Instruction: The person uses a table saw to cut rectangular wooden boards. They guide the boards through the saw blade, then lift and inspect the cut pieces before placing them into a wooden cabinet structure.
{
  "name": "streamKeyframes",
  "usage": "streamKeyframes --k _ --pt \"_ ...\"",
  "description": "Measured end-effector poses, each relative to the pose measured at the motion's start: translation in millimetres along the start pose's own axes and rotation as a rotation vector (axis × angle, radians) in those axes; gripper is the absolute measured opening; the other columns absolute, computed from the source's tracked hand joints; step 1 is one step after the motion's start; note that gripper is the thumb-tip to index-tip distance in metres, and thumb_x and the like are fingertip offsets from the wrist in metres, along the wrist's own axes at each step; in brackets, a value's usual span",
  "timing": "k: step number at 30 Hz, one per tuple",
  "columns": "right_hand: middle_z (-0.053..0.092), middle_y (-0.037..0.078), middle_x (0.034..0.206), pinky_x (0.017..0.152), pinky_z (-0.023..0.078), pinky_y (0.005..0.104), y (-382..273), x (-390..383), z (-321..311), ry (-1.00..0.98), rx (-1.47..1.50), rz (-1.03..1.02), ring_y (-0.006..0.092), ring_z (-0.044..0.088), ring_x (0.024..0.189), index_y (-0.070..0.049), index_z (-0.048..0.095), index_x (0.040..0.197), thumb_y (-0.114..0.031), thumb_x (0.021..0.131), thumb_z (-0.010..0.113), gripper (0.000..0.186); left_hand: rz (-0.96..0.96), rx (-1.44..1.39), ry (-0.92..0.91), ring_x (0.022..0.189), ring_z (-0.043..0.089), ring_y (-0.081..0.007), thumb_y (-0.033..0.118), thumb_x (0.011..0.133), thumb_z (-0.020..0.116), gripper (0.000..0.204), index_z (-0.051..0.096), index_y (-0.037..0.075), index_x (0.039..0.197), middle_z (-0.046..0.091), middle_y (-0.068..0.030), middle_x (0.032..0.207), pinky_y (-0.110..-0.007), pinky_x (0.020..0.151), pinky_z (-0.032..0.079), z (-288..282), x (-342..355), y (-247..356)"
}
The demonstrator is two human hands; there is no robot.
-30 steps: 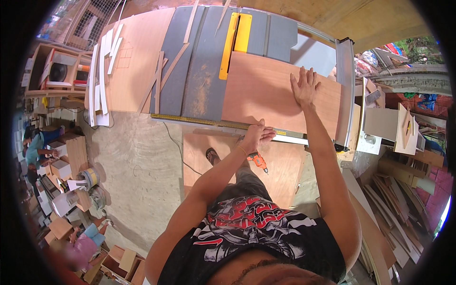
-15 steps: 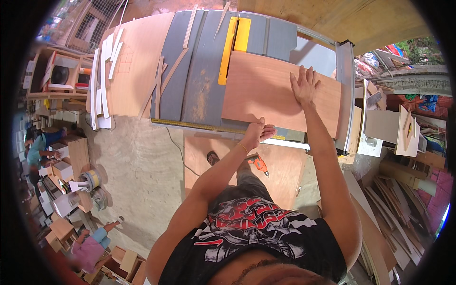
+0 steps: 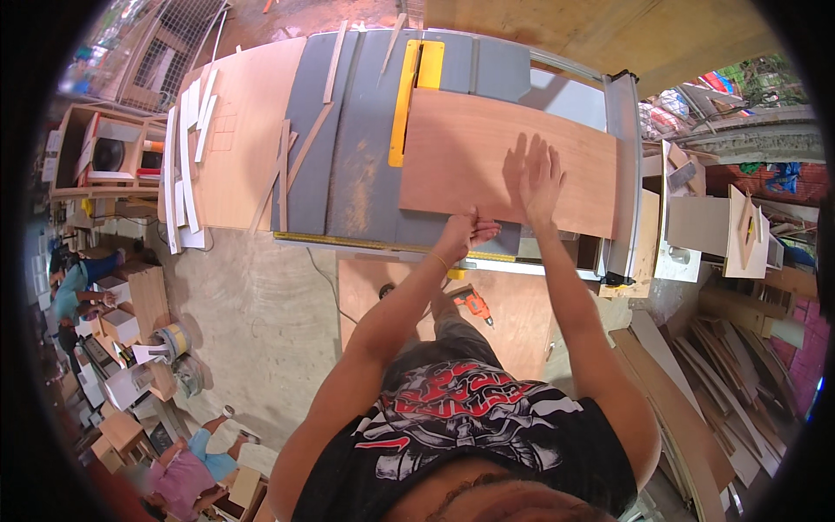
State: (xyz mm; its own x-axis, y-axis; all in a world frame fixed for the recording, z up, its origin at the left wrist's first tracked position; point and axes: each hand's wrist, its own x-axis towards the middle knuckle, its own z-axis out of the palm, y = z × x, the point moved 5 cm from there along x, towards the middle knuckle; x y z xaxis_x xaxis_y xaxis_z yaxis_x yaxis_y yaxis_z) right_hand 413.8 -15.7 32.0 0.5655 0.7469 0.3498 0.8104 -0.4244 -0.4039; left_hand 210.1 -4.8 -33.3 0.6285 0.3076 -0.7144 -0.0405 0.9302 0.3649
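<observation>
Currently: right hand point(image 3: 539, 178) open, flat on plywood sheet point(image 3: 487, 157); left hand point(image 3: 465, 233) grips its edge at 6 o'clock, table saw point(image 3: 365, 174) beneath.

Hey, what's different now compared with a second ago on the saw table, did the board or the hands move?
The board has slid forward along the yellow insert, its far edge now further up the saw table. Both hands went with it: the left hand still grips the near edge, the right hand still lies flat on top. Nothing was let go. The strips on the left stayed put.
</observation>
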Motion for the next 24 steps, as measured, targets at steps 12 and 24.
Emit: streamKeyframes --k 12,24 --pt "0.053 0.020 0.110 0.095 0.041 0.0484 -25.9 -151.1 -33.6 0.100 0.267 0.225 0.0387 0.051 0.106 0.000 0.056 0.110 -0.013 0.091 0.067 0.027 -0.019 0.013 0.056 0.082 0.074 -0.0259 0.029 0.109 0.031 0.051 0.057 -0.014 0.117 0.071 -0.0234 0.100 -0.027 0.066 0.064 10.9 20.6 31.7" --pt "0.051 0.027 0.121 0.091 0.047 0.0519 -20.3 -129.6 8.0 -0.013 0.249 0.539 0.0460 0.056 0.108 0.003 0.046 0.128 -0.037 0.101 0.055 0.049 0.017 0.059 0.062 0.085 0.074 -0.0268 0.043 0.109 0.035 0.061 0.057 -0.014 0.118 0.071 -0.0208 0.100 -0.028 0.068 0.065 24.5 53.4 65.3"
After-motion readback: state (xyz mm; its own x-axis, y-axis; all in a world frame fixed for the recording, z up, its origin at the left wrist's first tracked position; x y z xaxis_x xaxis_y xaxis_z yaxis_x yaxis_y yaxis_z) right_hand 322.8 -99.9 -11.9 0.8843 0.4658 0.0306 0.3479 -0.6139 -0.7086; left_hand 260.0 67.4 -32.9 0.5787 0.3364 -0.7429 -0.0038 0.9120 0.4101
